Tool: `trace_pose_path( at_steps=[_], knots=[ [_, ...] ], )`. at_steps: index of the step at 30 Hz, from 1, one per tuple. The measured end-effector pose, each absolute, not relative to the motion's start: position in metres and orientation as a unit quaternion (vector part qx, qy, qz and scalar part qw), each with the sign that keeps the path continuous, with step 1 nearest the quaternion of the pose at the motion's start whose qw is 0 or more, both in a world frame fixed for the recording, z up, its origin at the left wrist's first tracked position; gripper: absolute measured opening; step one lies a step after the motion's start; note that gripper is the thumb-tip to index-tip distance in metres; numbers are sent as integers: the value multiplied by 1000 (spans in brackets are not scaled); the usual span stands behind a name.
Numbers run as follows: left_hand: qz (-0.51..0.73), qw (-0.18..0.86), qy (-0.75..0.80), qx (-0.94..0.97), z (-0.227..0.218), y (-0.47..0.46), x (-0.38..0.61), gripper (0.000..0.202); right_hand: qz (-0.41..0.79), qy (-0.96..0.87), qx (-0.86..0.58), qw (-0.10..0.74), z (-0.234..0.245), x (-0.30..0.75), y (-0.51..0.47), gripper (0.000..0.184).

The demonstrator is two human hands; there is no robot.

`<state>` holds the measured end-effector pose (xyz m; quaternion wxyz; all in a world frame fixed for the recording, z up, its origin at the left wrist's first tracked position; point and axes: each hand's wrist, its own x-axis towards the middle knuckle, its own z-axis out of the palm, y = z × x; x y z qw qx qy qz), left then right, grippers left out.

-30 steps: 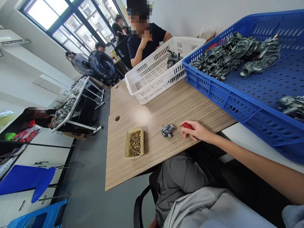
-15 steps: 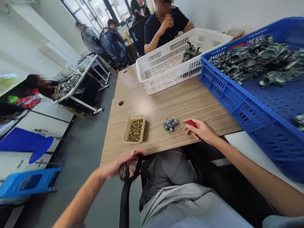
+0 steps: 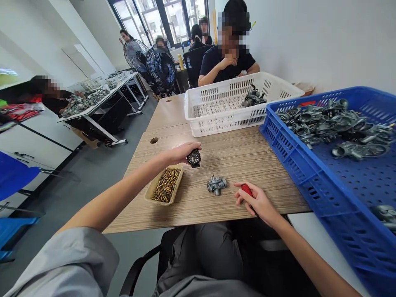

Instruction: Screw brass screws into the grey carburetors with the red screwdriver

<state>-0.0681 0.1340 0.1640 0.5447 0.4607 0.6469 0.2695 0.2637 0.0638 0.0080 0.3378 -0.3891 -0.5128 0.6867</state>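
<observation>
My left hand [image 3: 184,152] is closed on a black wristwatch [image 3: 194,158] with its dial turned up. It hangs above the table, just beyond a cream tray [image 3: 147,195] full of small brass fittings [image 3: 167,185]. My right hand [image 3: 258,202] rests near the front edge, fingers curled around a red-handled tool [image 3: 246,189]; its working end cannot be made out. Between the hands a grey metal carburetor [image 3: 217,185] lies on the wooden table [image 3: 241,159], touched by neither hand.
A white crate [image 3: 216,123] holding a few metal parts stands at the back. On the right is a blue crate [image 3: 291,144] with many carburetors. A person [image 3: 213,66] sits across the table. Fans [image 3: 161,66] and another worktable [image 3: 93,113] stand farther off.
My left hand has risen from beside the armrest, below the table edge, to above the table, bringing the wristwatch. My right hand keeps the red-handled tool beside the carburetor. The view has tilted up.
</observation>
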Motion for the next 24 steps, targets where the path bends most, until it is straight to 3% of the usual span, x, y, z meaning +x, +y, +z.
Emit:
trace_pose_path(
  at_steps=[13,24],
  knots=[
    [226,491,681,494,136,183,-61,37,708,-490,-390,326,6,267,63,62],
    [161,416,726,523,115,220,-85,41,713,-480,-389,331,10,265,63,64]
  ],
)
